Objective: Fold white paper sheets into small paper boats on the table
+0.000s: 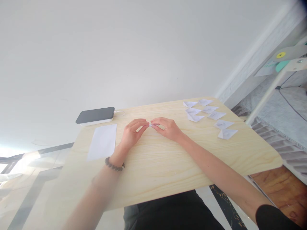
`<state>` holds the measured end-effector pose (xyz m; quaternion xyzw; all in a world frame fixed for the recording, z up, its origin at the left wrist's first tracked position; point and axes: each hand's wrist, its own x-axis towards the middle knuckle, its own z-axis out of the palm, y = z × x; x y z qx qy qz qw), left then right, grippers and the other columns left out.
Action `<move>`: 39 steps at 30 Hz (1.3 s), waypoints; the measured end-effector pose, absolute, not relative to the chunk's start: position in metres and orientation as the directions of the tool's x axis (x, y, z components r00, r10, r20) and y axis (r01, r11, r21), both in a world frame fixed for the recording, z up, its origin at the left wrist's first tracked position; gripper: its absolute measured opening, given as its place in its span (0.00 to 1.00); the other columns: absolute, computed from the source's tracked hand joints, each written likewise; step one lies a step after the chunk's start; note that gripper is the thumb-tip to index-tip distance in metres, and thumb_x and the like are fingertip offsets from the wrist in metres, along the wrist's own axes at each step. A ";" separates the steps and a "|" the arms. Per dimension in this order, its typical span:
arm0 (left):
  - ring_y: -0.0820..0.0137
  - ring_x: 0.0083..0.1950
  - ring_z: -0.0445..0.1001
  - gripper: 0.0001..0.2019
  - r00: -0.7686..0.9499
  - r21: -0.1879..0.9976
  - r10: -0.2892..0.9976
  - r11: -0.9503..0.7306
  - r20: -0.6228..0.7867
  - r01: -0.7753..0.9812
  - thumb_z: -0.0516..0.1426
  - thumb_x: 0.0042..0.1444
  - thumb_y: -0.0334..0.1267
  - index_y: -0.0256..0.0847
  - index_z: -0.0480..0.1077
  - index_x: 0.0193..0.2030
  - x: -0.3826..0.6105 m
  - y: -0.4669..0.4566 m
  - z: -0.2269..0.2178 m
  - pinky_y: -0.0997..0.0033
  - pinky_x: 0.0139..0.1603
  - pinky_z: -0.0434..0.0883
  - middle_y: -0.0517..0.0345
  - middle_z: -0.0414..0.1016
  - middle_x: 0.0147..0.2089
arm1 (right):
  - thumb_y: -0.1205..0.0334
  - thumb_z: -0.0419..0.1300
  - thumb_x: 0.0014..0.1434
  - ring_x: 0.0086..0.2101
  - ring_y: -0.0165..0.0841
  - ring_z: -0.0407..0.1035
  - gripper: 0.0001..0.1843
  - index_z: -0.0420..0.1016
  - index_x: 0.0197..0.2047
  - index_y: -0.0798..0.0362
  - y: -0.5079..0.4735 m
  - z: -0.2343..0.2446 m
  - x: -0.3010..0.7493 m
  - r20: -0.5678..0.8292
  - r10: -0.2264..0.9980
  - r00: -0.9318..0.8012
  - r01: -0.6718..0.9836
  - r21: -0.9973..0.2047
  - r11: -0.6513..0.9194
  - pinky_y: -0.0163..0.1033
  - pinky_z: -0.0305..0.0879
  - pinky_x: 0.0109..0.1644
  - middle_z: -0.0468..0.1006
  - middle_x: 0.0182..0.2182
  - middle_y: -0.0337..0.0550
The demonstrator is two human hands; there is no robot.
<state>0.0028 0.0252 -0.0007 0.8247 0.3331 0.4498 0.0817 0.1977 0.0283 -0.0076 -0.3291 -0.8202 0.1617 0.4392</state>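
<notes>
Between my two hands, just above the wooden table [153,169], is a small folded white paper [150,125], mostly hidden by the fingers. My left hand [134,131], with a dark bead bracelet at the wrist, pinches its left end between thumb and fingers. The right end is pinched by my right hand [168,127]. A flat stack of white paper sheets [103,140] lies to the left of my left hand. Off to the right of my right hand, several folded paper boats [196,118] sit in rough rows.
A dark-topped flat device [96,115] with a white cable [120,112] rests at the table's back left. Behind the table rises a pale wall [134,57]. A white metal frame [268,95] stands beyond the right edge.
</notes>
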 end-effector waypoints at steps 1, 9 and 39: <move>0.69 0.44 0.72 0.06 0.373 0.428 0.620 -0.765 0.690 0.481 0.55 0.53 0.33 0.39 0.72 0.38 0.004 0.025 -0.001 0.67 0.45 0.70 0.52 0.75 0.39 | 0.61 0.52 0.58 0.38 0.29 0.70 0.09 0.71 0.39 0.52 0.028 -0.008 0.197 0.626 0.670 -0.400 0.413 -0.529 0.741 0.36 0.65 0.46 0.76 0.38 0.43; 0.70 0.40 0.72 0.05 0.351 0.430 0.648 -0.734 0.676 0.525 0.54 0.54 0.34 0.38 0.71 0.34 0.008 0.023 0.001 0.69 0.43 0.69 0.54 0.75 0.35 | 0.57 0.53 0.58 0.32 0.28 0.70 0.11 0.74 0.34 0.52 0.026 -0.007 0.196 0.587 0.736 -0.338 0.534 -0.524 0.664 0.31 0.62 0.37 0.78 0.32 0.39; 0.73 0.29 0.70 0.14 0.316 0.792 0.935 -0.312 0.159 0.524 0.53 0.52 0.45 0.38 0.73 0.37 -0.001 0.021 0.009 0.78 0.30 0.65 0.58 0.76 0.32 | 0.56 0.50 0.59 0.20 0.23 0.64 0.13 0.71 0.36 0.54 0.034 -0.008 0.186 0.337 0.822 -0.460 0.403 -0.745 0.531 0.28 0.59 0.26 0.74 0.24 0.38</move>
